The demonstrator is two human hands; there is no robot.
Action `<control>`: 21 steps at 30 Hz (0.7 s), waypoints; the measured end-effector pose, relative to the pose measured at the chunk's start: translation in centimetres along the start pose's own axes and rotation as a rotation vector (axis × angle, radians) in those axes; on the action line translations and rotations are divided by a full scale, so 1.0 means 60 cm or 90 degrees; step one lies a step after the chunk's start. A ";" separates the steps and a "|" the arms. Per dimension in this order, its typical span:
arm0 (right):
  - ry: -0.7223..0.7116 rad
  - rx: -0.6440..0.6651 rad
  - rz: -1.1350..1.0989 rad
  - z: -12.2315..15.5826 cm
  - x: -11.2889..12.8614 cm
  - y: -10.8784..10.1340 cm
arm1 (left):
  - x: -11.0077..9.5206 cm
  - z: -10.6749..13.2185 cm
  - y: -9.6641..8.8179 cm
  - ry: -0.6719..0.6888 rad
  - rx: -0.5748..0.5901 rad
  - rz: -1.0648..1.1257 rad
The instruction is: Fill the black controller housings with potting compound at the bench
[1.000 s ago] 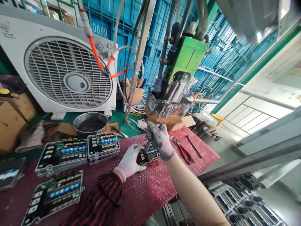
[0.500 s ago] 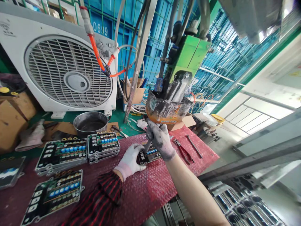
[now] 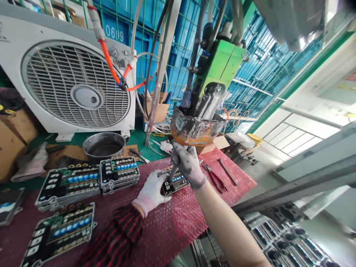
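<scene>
Gripping metal tool (image 3: 173, 173) in right hand (image 3: 188, 165)

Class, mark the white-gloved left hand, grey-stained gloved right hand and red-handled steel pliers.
White-gloved left hand (image 3: 151, 191), head view, back of hand.
Grey-stained gloved right hand (image 3: 187, 165), head view, back of hand.
Red-handled steel pliers (image 3: 216, 179), head view, red handles.

The right glove (image 3: 188, 163) conceals the upper part of the metal tool (image 3: 172, 173); the left glove (image 3: 151, 193) covers one side of the circuit board (image 3: 175, 184). The pale housing (image 3: 289, 18) at upper right is blurred and cut off by the frame edge.
</scene>
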State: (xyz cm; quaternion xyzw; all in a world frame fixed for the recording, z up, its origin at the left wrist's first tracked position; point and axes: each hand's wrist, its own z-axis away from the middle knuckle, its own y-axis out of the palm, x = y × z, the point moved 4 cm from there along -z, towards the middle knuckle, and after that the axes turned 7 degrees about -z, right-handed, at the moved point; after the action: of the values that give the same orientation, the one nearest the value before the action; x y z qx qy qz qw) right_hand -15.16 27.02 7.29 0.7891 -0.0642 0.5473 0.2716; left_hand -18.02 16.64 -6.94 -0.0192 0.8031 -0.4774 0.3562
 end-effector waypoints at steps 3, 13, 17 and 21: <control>0.005 0.010 -0.001 -0.001 0.001 0.000 | 0.004 -0.001 0.005 0.001 -0.002 0.000; -0.019 0.047 0.024 -0.002 0.000 -0.002 | 0.005 -0.002 0.003 -0.005 0.009 -0.004; -0.015 0.024 0.014 -0.001 0.000 -0.002 | 0.005 -0.005 0.003 -0.001 0.008 0.009; 0.000 0.005 0.007 -0.006 -0.005 -0.003 | -0.001 -0.005 -0.004 -0.014 0.058 0.013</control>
State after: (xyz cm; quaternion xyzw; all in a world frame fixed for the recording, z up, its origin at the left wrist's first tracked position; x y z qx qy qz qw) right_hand -15.48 27.30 7.05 0.7897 -0.0665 0.5490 0.2655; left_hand -18.23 16.78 -6.65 -0.0001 0.7767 -0.5094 0.3704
